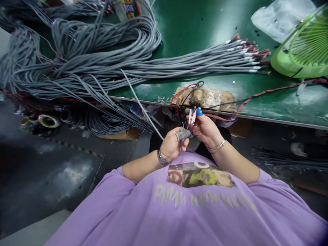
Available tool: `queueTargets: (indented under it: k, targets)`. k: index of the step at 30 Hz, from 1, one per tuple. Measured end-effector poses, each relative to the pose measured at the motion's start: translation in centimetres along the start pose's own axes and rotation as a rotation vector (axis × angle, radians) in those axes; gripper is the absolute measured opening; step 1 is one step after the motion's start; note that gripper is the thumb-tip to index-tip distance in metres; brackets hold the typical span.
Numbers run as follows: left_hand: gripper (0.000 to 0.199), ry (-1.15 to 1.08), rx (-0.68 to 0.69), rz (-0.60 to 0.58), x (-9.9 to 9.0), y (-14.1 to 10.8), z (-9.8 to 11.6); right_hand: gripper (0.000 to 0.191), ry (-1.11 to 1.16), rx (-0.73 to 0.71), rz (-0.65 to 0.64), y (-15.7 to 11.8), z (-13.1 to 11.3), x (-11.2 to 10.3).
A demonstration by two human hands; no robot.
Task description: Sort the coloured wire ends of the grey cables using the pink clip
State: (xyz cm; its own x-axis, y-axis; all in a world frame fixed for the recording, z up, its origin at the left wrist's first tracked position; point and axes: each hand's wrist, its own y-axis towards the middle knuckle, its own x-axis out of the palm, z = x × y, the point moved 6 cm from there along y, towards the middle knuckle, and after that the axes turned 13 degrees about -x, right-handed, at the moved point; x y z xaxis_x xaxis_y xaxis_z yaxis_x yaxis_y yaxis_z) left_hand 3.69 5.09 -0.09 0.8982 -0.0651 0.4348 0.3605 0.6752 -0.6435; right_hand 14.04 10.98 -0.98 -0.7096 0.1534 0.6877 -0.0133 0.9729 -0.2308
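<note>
Before us runs a green bench (174,30), its surface shiny. From its left side we see a thick heap of grey cables (179,63), some loops spilling over the near edge; their stripped, reddish ends point right. Beside those ends stands a green fan (284,65), with a crumpled plastic bag (278,18) just behind it, farther from the near edge. Along that edge, near its middle, lies a wooden block (224,99). We find a twisted red cord (266,93) coming in from the right, and dark scraps (257,32) near the bag.
</note>
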Motion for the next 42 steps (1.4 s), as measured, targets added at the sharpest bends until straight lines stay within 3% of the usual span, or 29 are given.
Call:
queueTargets:
  k: [18,22,27,42]
  targets:
    - [0.045,0.031,0.122,0.042,0.1,-0.8,0.3,0.048,-0.013,0.074,-0.076,-0.6,0.2,0.4]
    - [0.044,0.04,0.138,0.045,-0.1,-1.3,0.2,0.042,-0.046,0.084,-0.047,-0.6,-0.2,0.2]
    - [0.041,0.015,0.182,0.07,-0.2,-1.7,0.5,0.033,-0.039,0.03,-0.088,-0.7,-0.5,-0.4]
    - [0.043,0.009,0.18,0.117,-0.2,-1.0,0.8,0.042,-0.091,0.007,-0.148,-0.4,-0.6,-0.3]
